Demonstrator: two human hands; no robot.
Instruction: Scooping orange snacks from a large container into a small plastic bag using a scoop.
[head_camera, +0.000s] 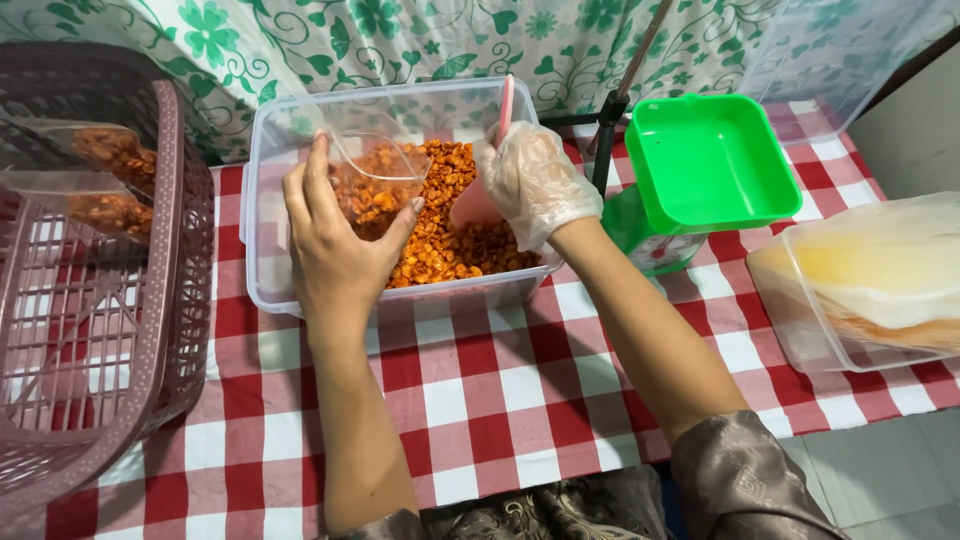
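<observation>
Scooping cleanly calls for holding the small clear container (375, 180) tilted low inside the clear plastic tub (262, 230), mouth turned toward the pink scoop (487, 180), so that no orange coated snack pieces (455, 240) spill onto the red-and-white checked tabletop (480, 400). Nearest, resting across the checked cloth, both forearms reaching forward into the tub. Left hand (335, 235), bare, curled round the small container from behind, thumb on one side, fingers on the other, closed firmly on it; container already partly filled with the orange pieces. Right hand (530, 180), in a thin clear glove, wrapped shut round the scoop's handle, bowl of the scoop down among the snack pieces just beside the container. Worth keeping scoop loads small and pouring slowly. Off to the left, a mauve plastic basket (170, 250) holding filled containers; to the right, a green kitchen scale (705, 165) and a lidded clear box (870, 280); behind, a floral cloth (420, 40).
</observation>
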